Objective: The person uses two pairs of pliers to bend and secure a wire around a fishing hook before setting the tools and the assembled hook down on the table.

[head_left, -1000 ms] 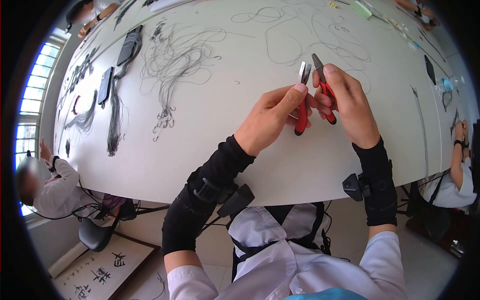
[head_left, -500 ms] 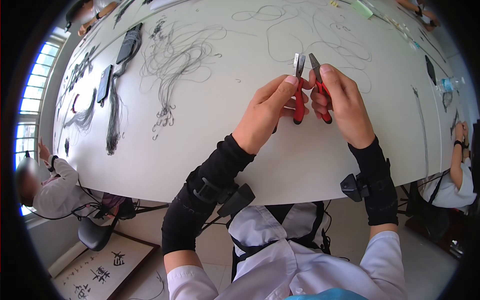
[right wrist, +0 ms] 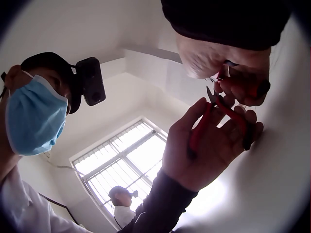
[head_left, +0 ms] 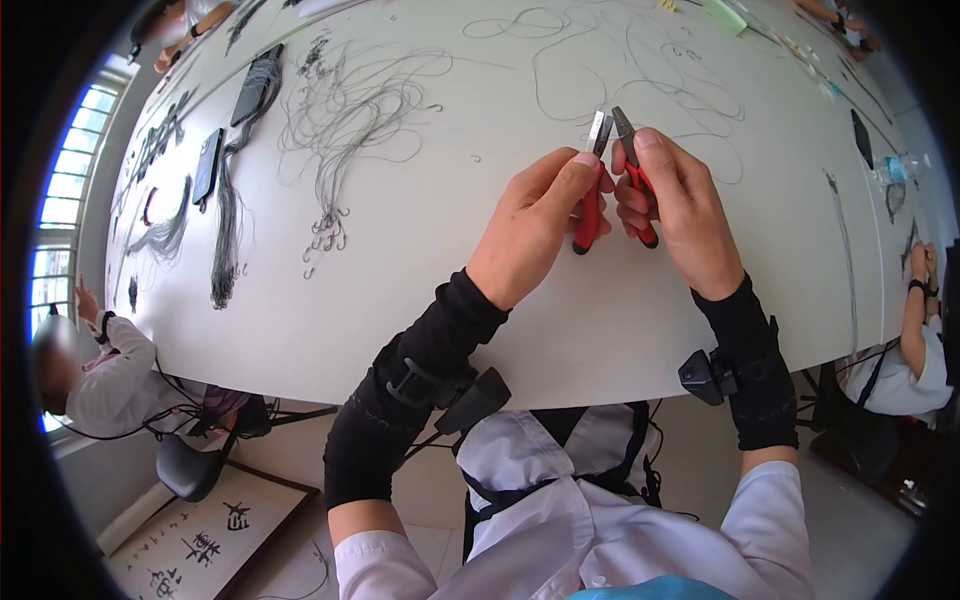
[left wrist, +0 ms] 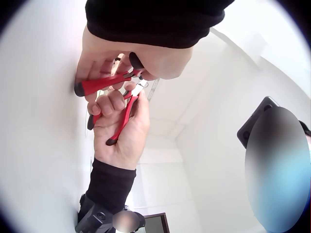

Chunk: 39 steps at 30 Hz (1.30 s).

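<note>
- Head view: a pair of red-handled pliers, the left pliers (head_left: pixel 588 215), is gripped by the left hand (head_left: pixel 530 225), its thumb pressed near the pivot. The right pliers (head_left: pixel 623 125) are gripped by the right hand (head_left: pixel 690 205). Both tools are held above the worktop (head_left: pixel 440 330), tips up and close together. Parts of the handles are covered by fingers; whether anything is pinched at the tips cannot be told. A tangle of thin lines (head_left: pixel 365 120) with small hooks (head_left: pixel 328 235) is seen on the worktop, left of the hands.
- Left wrist view: the palm side of the right hand is shown, with fingers curled around spread red handles, a detail hidden from above. A tiny curved piece is glimpsed by the tips, too small to be identified.
- Right wrist view: the left pliers' spread handles are revealed against the left palm. The right pliers are shadowed and mostly covered by the right hand; their tips are hard to make out.
</note>
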### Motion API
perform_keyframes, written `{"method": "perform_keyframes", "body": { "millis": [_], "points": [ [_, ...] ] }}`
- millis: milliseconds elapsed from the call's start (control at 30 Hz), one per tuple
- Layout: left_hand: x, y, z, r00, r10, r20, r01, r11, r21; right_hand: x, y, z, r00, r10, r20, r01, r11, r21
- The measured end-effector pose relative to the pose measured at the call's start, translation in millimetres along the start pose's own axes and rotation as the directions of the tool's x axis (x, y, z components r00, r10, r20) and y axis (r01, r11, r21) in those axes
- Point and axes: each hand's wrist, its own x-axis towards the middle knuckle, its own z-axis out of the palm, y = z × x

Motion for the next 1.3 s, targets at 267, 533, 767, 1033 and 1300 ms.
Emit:
{"method": "perform_keyframes", "body": {
  "millis": [267, 533, 767, 1033, 1300],
  "points": [
    [-0.7, 2.1, 3.3, 0.999, -0.008, -0.036, 0.011, 0.998, 0.059, 0.4, 2.3, 2.0, 1.000, -0.023, -0.013, 0.023, 1.000, -0.010],
    [-1.7, 6.8, 9.7, 0.995, -0.018, -0.094, 0.024, 0.998, 0.066, -0.3, 3.1, 6.1, 1.000, -0.006, -0.021, 0.007, 1.000, 0.013],
    [-0.7, 6.1, 12.3, 0.995, -0.043, -0.093, 0.048, 0.998, 0.043, 0.3, 6.2, 9.6, 0.999, -0.026, -0.047, 0.027, 0.999, 0.030],
    [-5.3, 13.9, 16.9, 0.990, -0.049, -0.132, 0.052, 0.998, 0.022, -1.4, 2.1, 13.4, 0.999, 0.019, -0.043, -0.017, 0.998, 0.064],
    [-8.5, 14.8, 23.1, 0.983, -0.007, -0.185, 0.005, 1.000, -0.011, -3.5, 1.7, 16.6, 0.999, 0.020, -0.040, -0.016, 0.994, 0.107]
  ]
}}
